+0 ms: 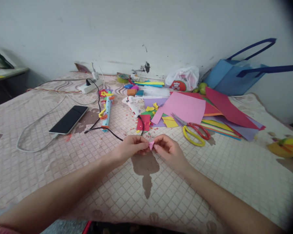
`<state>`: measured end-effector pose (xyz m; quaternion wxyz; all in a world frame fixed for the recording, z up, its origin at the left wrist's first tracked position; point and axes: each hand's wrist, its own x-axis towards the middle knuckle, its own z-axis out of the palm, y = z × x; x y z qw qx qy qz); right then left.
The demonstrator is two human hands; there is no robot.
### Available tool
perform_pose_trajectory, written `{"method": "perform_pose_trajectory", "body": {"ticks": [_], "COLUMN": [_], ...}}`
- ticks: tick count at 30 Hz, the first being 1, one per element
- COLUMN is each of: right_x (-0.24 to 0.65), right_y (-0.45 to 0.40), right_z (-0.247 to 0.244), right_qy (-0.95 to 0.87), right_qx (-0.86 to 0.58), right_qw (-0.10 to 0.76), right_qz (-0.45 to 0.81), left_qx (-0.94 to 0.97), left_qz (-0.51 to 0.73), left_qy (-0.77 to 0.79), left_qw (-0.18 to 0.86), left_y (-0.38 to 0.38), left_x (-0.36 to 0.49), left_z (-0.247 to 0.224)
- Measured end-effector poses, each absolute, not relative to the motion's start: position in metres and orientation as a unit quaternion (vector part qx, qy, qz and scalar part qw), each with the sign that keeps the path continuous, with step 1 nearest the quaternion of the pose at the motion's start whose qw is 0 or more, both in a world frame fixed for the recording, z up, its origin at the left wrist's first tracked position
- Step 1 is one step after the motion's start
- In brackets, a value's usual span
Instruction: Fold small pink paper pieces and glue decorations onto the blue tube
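The person's left hand (133,148) and right hand (172,151) are both bare, and so are the fingers (143,146). The left forearm (70,188) and the right forearm (215,185) are also uncovered, slim and smooth in outline, narrowing toward the wrists. Near the left elbow, a small part of a pink sleeve (3,229) is seen, with fine lines like ribbed knitting. Below the near edge of the desk (112,198) there is dark cloth (129,228) with a red border; whether it is worn, I cannot tell.
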<state>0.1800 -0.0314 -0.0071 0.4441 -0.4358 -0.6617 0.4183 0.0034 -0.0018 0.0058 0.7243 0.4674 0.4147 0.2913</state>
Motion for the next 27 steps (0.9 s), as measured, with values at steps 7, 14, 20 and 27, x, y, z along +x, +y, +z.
{"method": "perform_pose_trajectory", "body": {"ticks": [7,14,20,27], "right_x": [0.179,0.177,0.183,0.189], "right_y": [-0.031,-0.034,-0.032,-0.029], "right_z": [-0.010,-0.005,-0.008,-0.010], "right_qy": [-0.656,-0.743,-0.818,-0.862], "right_qx": [-0.443,-0.432,-0.367,-0.332], "right_qw": [0.447,0.443,0.417,0.378], "right_qz": [0.416,0.254,0.146,0.058], "left_qx": [0.521,0.513,0.470,0.425], "left_qz": [0.284,0.264,0.264,0.268], "left_qy": [0.420,0.414,0.399,0.391], "left_qw": [0.687,0.704,0.742,0.771], "left_y": [-0.003,-0.002,0.000,0.002], "left_x": [0.006,0.004,0.002,0.001], "left_z": [0.006,0.006,0.003,0.006]}}
